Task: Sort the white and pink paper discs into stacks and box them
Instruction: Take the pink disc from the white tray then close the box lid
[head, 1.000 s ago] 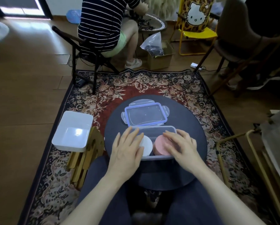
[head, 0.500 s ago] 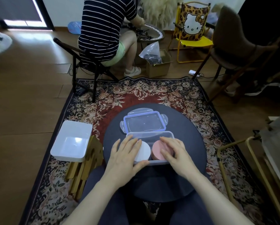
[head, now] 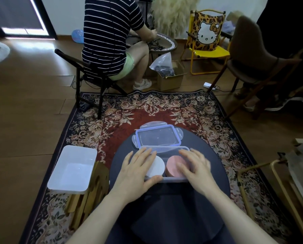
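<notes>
A: Where are the paper discs?

B: Both stacks are inside the clear box (head: 164, 179), which stands on the round dark tabletop (head: 212, 155). The white stack (head: 158, 165) is in the left part, the pink stack (head: 171, 166) is in the right part, and they are just beside each other.

A: And what do the hands do?

B: The left hand (head: 136, 170) lies flat over the white stack with straight fingers, and its thumb touches the near rim of the box. The right hand (head: 193, 166) lies over the pink stack, also with fingers stretched out; it is a little blurred. Neither hand grips anything.

A: Is the box covered?

B: No. The lid with blue rim (head: 158, 137) lies on the tabletop just behind the box, touching or slightly overlapping its far edge.

A: What else is near?

B: A white tray (head: 73, 170) rests on a wooden stand (head: 87, 199) at the left of the tabletop, on a flowered carpet (head: 147, 110). Further back a person in a striped shirt (head: 108, 36) sits on a chair, and there is a yellow chair (head: 208, 37) with a cat face.
</notes>
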The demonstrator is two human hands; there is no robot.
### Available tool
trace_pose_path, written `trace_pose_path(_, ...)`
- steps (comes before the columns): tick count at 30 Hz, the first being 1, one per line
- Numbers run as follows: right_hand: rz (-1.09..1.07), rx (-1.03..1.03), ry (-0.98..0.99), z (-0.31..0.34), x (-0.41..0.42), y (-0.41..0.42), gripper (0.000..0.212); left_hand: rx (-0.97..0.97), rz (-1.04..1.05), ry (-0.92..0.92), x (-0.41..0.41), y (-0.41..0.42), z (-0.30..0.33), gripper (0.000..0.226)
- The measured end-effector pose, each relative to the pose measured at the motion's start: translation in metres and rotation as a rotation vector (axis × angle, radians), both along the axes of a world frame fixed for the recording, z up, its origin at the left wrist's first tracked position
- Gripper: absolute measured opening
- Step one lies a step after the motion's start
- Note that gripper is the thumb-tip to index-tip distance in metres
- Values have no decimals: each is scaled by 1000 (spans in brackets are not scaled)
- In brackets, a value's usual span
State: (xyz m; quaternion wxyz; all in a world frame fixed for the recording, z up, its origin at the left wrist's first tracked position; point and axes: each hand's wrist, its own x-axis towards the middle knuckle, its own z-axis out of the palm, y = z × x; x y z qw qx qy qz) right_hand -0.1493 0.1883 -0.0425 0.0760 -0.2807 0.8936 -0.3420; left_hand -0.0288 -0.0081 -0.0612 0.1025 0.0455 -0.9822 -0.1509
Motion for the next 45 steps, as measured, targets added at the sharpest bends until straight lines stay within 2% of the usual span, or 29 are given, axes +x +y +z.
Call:
trace_pose_path(2, -150, -118, 129, 7, -13, -3, 29, 182, 68, 123, -4, -5, 10, 74)
trace_pose_path(3, -218, -205, 101, 12, -23, -6, 24, 294, 156, 198, -9, -10, 14, 70)
trace_pose_path(5, -288, -337, -88, 17, -49, -14, 17, 560, 383, 208, -23, -23, 20, 61)
trace_pose_path(7, -328, -357, -363, 18, -77, -25, 25, 824, 533, 45, -41, -42, 19, 56)
trace_pose_path(8, -351, -353, -501, 16, -90, -30, 30, 878, 566, -63, -49, -49, 17, 57)
trace_pose_path(10, -372, -336, -718, 8, -106, -40, 38, 817, 550, -239, -59, -59, 15, 59)
trace_pose_path(12, -356, -306, -811, -2, -113, -46, 42, 783, 522, -307, -64, -59, 13, 55)
trace_pose_path(15, -346, -301, -799, -11, -116, -53, 38, 866, 475, -235, -69, -52, 14, 48)
trace_pose_path(17, -362, -330, -748, -12, -113, -57, 28, 1025, 467, -101, -70, -44, 23, 47)
trace_pose_path(20, -401, -461, -657, -6, -109, -59, 22, 1267, 449, 76, -71, -37, 40, 51)
trace_pose_path(24, -306, -623, -509, 22, -98, -46, 23, 1412, 409, 257, -68, -38, 62, 46)
trace_pose_path(27, -217, -619, -390, 37, -79, -26, 29, 1482, 355, 271, -55, -30, 72, 55)
trace_pose_path(29, -203, -593, -375, 35, -66, -13, 24, 1485, 335, 222, -43, -18, 68, 64)
trace_pose_path(32, -245, -554, -395, 23, -48, 3, 29, 1386, 425, 184, -25, -1, 50, 44)
trace_pose_path(35, -304, -516, -417, 9, -36, 14, 41, 1299, 449, 141, -17, 7, 30, 48)
trace_pose_path(37, -333, -553, -483, 7, -29, 16, 37, 1234, 449, 88, -14, 10, 23, 55)
trace_pose_path(40, -363, -614, -539, 8, -21, 16, 21, 1250, 511, 48, -12, 12, 20, 59)
trace_pose_path(45, -401, -571, -524, 7, -12, 18, 19, 1180, 540, 54, -7, 15, 18, 56)
